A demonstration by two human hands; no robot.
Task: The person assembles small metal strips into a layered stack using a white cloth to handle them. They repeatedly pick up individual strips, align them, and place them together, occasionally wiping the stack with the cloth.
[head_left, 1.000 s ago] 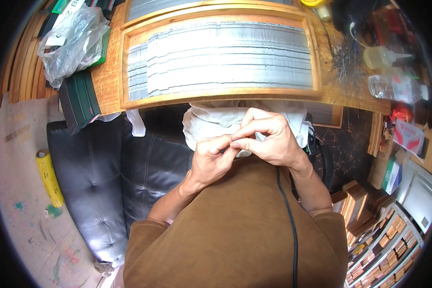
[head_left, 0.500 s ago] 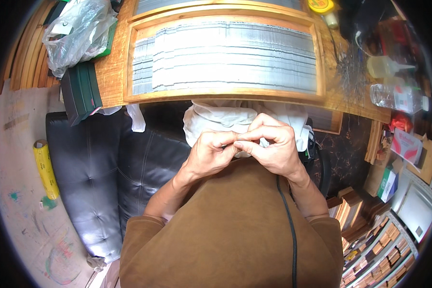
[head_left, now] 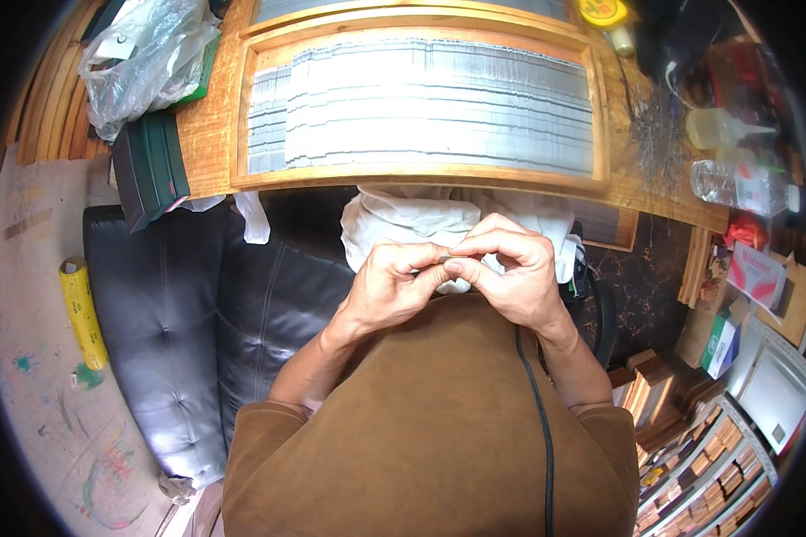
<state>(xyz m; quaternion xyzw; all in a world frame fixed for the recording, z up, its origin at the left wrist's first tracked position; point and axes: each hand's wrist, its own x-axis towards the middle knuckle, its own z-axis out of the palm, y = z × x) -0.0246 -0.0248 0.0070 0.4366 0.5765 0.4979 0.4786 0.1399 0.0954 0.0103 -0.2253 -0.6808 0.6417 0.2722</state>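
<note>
Your left hand point(head_left: 394, 291) and right hand point(head_left: 510, 273) have drawn closer together, fingertips now pinched on a small thin piece point(head_left: 450, 260) (too small to identify) over the white cloth point(head_left: 403, 219), below the tabletop point(head_left: 208, 134) — fine work continuing.

The hands sit a little lower against the white cloth point(head_left: 421, 219) than a second ago. The left hand point(head_left: 394, 286) now reaches up level with the right hand point(head_left: 510, 273), fingertips meeting over a small dark piece point(head_left: 450, 259). The tray point(head_left: 421, 98) and plastic bag point(head_left: 143, 54) lie slightly lower in view.
</note>
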